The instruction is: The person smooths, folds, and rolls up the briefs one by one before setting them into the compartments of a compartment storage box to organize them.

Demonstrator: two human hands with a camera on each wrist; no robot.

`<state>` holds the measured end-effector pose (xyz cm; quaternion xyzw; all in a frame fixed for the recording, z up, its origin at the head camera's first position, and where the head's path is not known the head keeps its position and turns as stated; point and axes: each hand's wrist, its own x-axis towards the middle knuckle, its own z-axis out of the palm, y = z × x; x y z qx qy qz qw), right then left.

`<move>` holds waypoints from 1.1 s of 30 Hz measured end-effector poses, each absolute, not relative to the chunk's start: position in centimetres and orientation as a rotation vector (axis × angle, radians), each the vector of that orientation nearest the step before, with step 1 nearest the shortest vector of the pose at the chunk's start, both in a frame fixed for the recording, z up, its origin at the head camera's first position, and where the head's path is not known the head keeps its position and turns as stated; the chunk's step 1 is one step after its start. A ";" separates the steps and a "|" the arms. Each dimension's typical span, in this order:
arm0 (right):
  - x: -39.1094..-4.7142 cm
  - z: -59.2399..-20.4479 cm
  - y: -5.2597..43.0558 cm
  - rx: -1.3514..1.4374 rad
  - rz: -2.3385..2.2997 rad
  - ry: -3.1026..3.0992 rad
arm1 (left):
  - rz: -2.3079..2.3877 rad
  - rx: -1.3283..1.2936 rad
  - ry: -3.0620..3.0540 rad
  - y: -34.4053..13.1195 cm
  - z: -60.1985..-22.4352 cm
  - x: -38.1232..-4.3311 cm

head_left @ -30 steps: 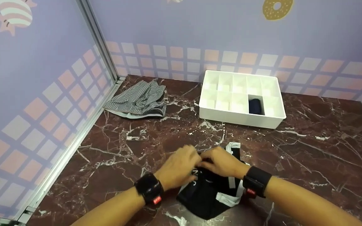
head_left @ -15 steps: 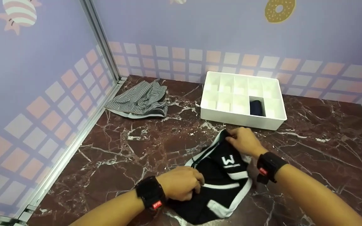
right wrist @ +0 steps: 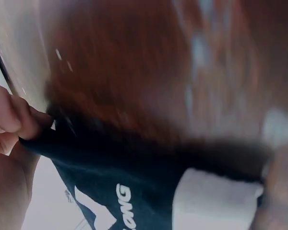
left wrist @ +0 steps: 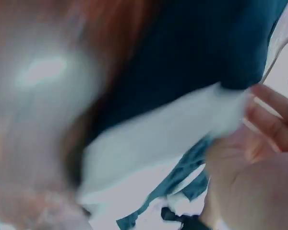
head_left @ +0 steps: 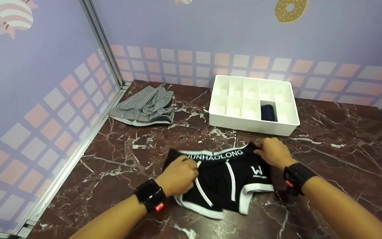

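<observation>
A pair of black boxer briefs (head_left: 216,186) with white trim lies spread on the table, its lettered waistband toward the back. My right hand (head_left: 273,153) pinches the waistband's right corner; the right wrist view shows fingers and thumb (right wrist: 12,177) closed on the black cloth. At the left end, my left hand (head_left: 177,174) grips the cloth just below the waistband with curled fingers, covering part of the lettering. Up close in the left wrist view, the left hand (left wrist: 254,187) is beside the blurred white hem (left wrist: 153,129).
A white divided box (head_left: 254,124) stands near the back wall, a rolled dark blue cloth (head_left: 268,113) in one front compartment. Crumpled grey striped cloth (head_left: 144,106) lies at the back left, beside the side wall's metal rail (head_left: 78,146). The table is dark red marble (head_left: 337,172).
The briefs have gone from bunched and sideways to spread out, waistband facing back. My hands, close together a second ago, have moved apart, the right one outward to the waistband's right corner.
</observation>
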<state>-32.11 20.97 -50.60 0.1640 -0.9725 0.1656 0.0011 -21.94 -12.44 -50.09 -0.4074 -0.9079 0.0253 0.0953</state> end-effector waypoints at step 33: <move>-28.8 -51.3 24.8 1.334 0.522 -2.887 | -0.263 -1.134 -3.177 -13.8 -50.4 -28.4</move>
